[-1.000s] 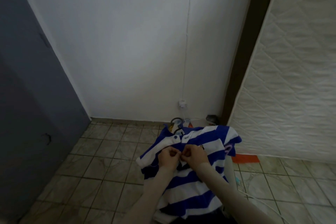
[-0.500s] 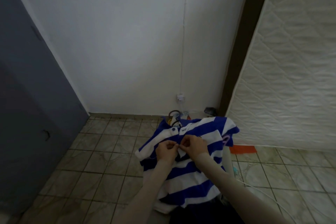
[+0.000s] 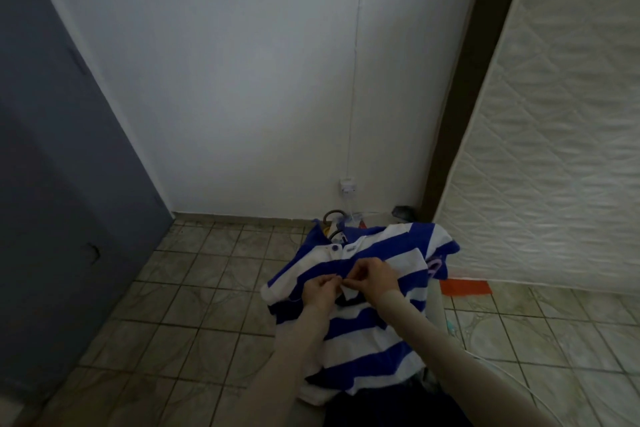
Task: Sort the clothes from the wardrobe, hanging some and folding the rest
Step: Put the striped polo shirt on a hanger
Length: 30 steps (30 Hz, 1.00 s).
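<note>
Both hands meet at the front opening of a blue and white striped polo shirt (image 3: 363, 333), which lies at about 6 o'clock in the view, spread over something low that I cannot identify. The left hand (image 3: 320, 291) pinches the left edge of the placket with curled fingers; the right hand (image 3: 375, 276) pinches the opposite edge, and the fingertips almost touch. I judge that the person is closing a button — the two edges must be held tight together so that the button can pass through its hole — but the button itself is too small and blurred to see.

One blue button (image 3: 335, 247) near the collar shows clearly, toward 12 o'clock from the hands. Behind the collar a hanger hook (image 3: 333, 217) rises, curved and seemingly of metal, so the shirt is probably already on a hanger and is buttoned so it will not slide off.

The cloth looks soft and thick, with broad horizontal stripes and loose folds at the sleeves. The floor (image 3: 214, 322) is of square, glossy tiles, and at 3 o'clock stands a quilted mattress (image 3: 554, 149) with a diamond pattern.
</note>
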Motion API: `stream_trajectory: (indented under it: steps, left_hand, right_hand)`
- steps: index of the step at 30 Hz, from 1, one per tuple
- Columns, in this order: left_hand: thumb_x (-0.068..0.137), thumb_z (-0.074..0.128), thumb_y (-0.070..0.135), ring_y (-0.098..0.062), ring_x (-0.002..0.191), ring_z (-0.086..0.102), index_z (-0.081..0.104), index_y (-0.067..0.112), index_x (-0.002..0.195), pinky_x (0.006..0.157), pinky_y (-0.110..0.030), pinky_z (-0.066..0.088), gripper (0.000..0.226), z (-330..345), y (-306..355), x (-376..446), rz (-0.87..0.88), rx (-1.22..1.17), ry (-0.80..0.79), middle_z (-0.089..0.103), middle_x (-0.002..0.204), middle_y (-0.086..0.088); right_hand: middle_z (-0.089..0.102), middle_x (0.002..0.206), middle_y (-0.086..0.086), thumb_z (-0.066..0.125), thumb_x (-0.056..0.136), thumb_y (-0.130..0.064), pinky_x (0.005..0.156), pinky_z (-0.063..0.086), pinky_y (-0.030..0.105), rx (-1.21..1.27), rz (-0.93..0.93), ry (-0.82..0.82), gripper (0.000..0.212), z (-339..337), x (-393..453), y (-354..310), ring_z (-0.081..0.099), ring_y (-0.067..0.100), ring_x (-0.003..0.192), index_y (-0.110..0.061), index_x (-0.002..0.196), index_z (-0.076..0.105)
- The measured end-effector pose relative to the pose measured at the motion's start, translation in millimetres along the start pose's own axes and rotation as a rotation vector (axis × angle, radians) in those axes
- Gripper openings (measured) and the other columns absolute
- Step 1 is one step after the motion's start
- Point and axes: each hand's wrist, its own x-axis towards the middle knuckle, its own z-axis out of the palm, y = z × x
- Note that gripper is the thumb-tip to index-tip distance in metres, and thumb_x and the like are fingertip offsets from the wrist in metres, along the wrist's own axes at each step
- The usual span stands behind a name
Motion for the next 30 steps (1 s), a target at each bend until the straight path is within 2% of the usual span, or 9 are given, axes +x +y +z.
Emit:
stream_trajectory:
  steps: [4, 7, 11, 16, 19, 22, 26, 28, 30]
  left_hand:
    - [0.091, 0.056, 0.002, -0.020, 0.087, 0.054, 0.062, -0.005, 0.108, 0.074, -0.024, 0.044, 0.020, -2, -2, 2, 0.060, 0.106, 0.008, 0.062, 0.106, -0.020]
    - [0.090, 0.059, 0.008, -0.016, 0.086, 0.056, 0.062, 0.006, 0.092, 0.071, -0.021, 0.044, 0.004, -5, -5, 2, 0.157, 0.238, 0.002, 0.062, 0.095, -0.010]
    - [0.088, 0.062, 0.008, -0.013, 0.079, 0.055, 0.052, 0.021, 0.073, 0.055, -0.007, 0.039, 0.023, -13, -4, -1, 0.305, 0.346, -0.001, 0.058, 0.079, 0.001]
    - [0.079, 0.069, 0.001, -0.009, 0.071, 0.054, 0.051, 0.022, 0.068, 0.055, -0.008, 0.040, 0.029, -17, -4, -2, 0.316, 0.466, -0.053, 0.055, 0.070, 0.005]
    - [0.076, 0.072, 0.001, -0.011, 0.072, 0.055, 0.050, 0.021, 0.067, 0.059, -0.012, 0.040, 0.031, -18, -9, 0, 0.291, 0.560, -0.081, 0.055, 0.068, 0.005]
    - [0.076, 0.073, 0.004, -0.012, 0.077, 0.056, 0.050, 0.021, 0.067, 0.066, -0.017, 0.043, 0.030, -17, -10, 2, 0.280, 0.644, -0.089, 0.057, 0.069, 0.003]
    - [0.078, 0.072, 0.006, -0.015, 0.084, 0.060, 0.059, 0.015, 0.076, 0.074, -0.019, 0.046, 0.016, -16, -7, 5, 0.287, 0.703, -0.091, 0.068, 0.092, -0.010]
    - [0.079, 0.072, 0.010, -0.018, 0.091, 0.062, 0.065, 0.007, 0.091, 0.076, -0.019, 0.046, 0.014, -16, -7, 8, 0.290, 0.724, -0.095, 0.068, 0.098, -0.010]
    - [0.080, 0.071, 0.015, -0.017, 0.090, 0.061, 0.064, 0.008, 0.093, 0.075, -0.019, 0.045, 0.016, -16, -8, 11, 0.306, 0.739, -0.095, 0.068, 0.097, -0.009]
  right_hand:
    - [0.068, 0.092, 0.000, 0.069, 0.082, -0.025, 0.091, 0.049, 0.031, 0.029, -0.008, 0.007, 0.023, 0, -1, 2, 0.062, 0.012, 0.089, -0.030, 0.067, 0.052]
    - [0.067, 0.092, 0.000, 0.068, 0.084, -0.024, 0.087, 0.049, 0.026, 0.044, -0.015, -0.003, 0.022, 0, 1, 8, 0.059, 0.009, 0.086, -0.031, 0.068, 0.054]
    - [0.063, 0.082, -0.003, 0.067, 0.084, -0.018, 0.076, 0.047, 0.019, 0.152, -0.011, -0.053, 0.020, 2, 2, 12, 0.058, 0.009, 0.081, -0.027, 0.069, 0.058]
    - [0.060, 0.071, -0.005, 0.064, 0.086, -0.010, 0.060, 0.046, 0.008, 0.215, 0.011, -0.128, 0.020, 3, -2, 20, 0.057, 0.005, 0.067, -0.021, 0.069, 0.059]
    - [0.062, 0.076, -0.002, 0.061, 0.088, -0.010, 0.072, 0.051, 0.016, 0.109, 0.030, -0.178, 0.021, 7, -1, 24, 0.059, 0.010, 0.073, -0.022, 0.070, 0.059]
    - [0.067, 0.096, 0.000, 0.058, 0.090, -0.022, 0.087, 0.051, 0.030, -0.110, 0.031, -0.098, 0.009, 10, 4, 18, 0.062, 0.015, 0.092, -0.019, 0.088, 0.066]
    - [0.066, 0.103, 0.004, 0.054, 0.092, -0.028, 0.083, 0.052, 0.035, -0.069, 0.017, 0.137, 0.019, 2, 8, 0, 0.062, 0.020, 0.092, -0.017, 0.107, 0.057]
    - [0.063, 0.106, 0.005, 0.052, 0.093, -0.029, 0.080, 0.052, 0.036, -0.118, -0.034, 0.128, 0.027, -3, 13, -7, 0.061, 0.022, 0.094, -0.021, 0.118, 0.047]
    - [0.058, 0.114, 0.005, 0.050, 0.094, -0.031, 0.080, 0.052, 0.037, -0.269, -0.077, 0.056, 0.031, -6, 16, -12, 0.059, 0.024, 0.097, -0.025, 0.123, 0.043]
